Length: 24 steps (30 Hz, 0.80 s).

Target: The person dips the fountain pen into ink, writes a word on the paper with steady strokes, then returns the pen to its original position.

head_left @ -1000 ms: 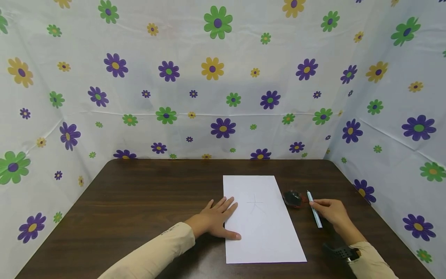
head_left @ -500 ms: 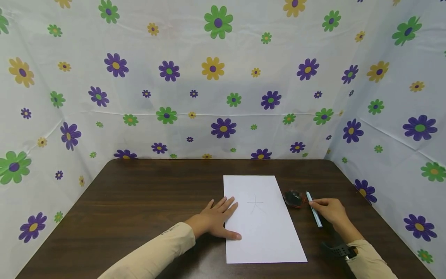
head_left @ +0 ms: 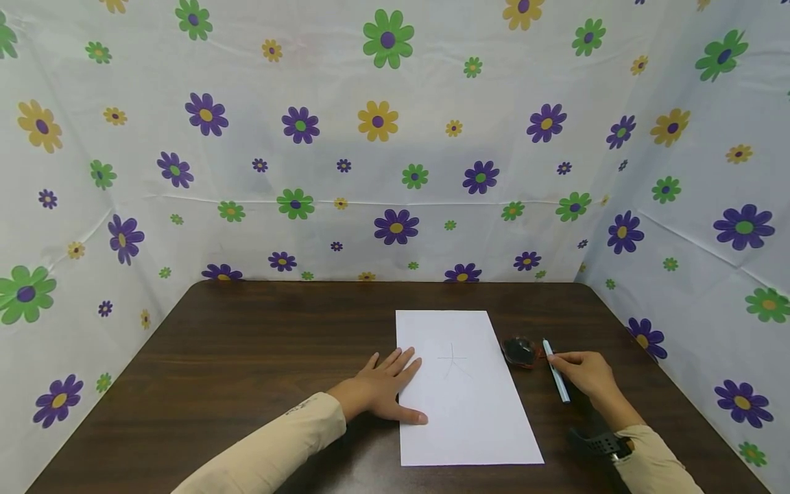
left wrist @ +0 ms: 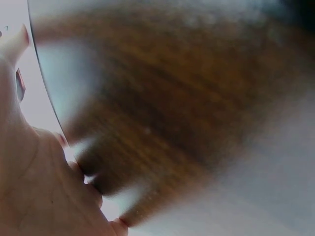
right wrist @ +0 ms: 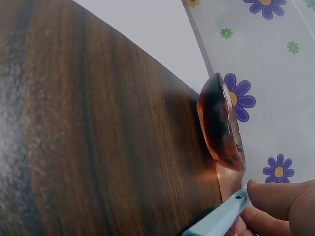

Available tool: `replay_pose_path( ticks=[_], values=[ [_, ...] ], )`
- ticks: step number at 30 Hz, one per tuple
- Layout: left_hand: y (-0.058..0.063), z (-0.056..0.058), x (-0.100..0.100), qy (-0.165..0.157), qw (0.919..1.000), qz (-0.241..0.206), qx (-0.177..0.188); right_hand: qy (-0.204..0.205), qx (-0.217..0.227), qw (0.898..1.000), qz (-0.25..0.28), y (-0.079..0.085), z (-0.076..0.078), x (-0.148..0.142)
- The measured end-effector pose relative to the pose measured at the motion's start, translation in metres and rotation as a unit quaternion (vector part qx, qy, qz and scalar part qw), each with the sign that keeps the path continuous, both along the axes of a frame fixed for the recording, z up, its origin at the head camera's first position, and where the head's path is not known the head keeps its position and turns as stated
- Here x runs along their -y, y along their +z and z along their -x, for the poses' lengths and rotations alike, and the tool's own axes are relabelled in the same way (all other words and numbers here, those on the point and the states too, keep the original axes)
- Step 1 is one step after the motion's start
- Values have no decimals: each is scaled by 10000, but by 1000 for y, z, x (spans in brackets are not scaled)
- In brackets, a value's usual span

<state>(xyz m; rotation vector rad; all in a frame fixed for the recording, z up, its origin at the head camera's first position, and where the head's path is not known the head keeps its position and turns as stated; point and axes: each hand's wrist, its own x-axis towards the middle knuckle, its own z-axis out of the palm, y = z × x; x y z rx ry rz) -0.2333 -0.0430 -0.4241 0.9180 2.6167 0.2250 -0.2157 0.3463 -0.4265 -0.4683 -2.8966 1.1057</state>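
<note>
My left hand (head_left: 381, 391) lies flat with spread fingers over the left edge of a white sheet of paper (head_left: 472, 422). Thin lines, crossed with two slanting strokes below, mark the paper's upper half. On the right, my right hand (head_left: 588, 376) pinches a slim pale blue pen (head_left: 560, 381) between thumb and fingers, low over the table. In the right wrist view, the pen (right wrist: 219, 220) appears at the bottom beside my thumb (right wrist: 275, 199). Between paper and pen sits a rounded, dark, see-through thing (head_left: 519, 351) with a reddish-brown rim; its narrow reddish end reaches toward my fingertips.
Dark wood-grain table (head_left: 278, 343) extends under everything, widest to the left. A white cloth with printed flowers (head_left: 333, 144) rises behind its far edge and along both sides. A dark wristwatch (head_left: 607, 444) circles the right wrist at the sleeve.
</note>
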Motion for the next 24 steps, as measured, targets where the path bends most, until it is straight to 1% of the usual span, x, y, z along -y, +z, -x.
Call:
replay_pose_path(
  ticks=[8,15,17,19,22,24],
  values=[
    [0,-1,0,27,10000,-45,21,46,42,10000,12,0,1,-1],
    [-3,3,0,33,9998,-185,75,186,-16,9998,68,3,-2,-9],
    [-4,5,1,64,9995,-279,129,286,-142,9994,91,4,-2,-12],
    [-7,7,2,96,9989,-423,170,467,-365,9982,-14,7,-2,-14],
    [-9,13,5,163,9975,-663,162,782,-761,9931,-419,18,-1,-14],
    [-5,18,9,240,9966,-779,121,1014,-1035,9867,-742,29,0,-13]
  ],
)
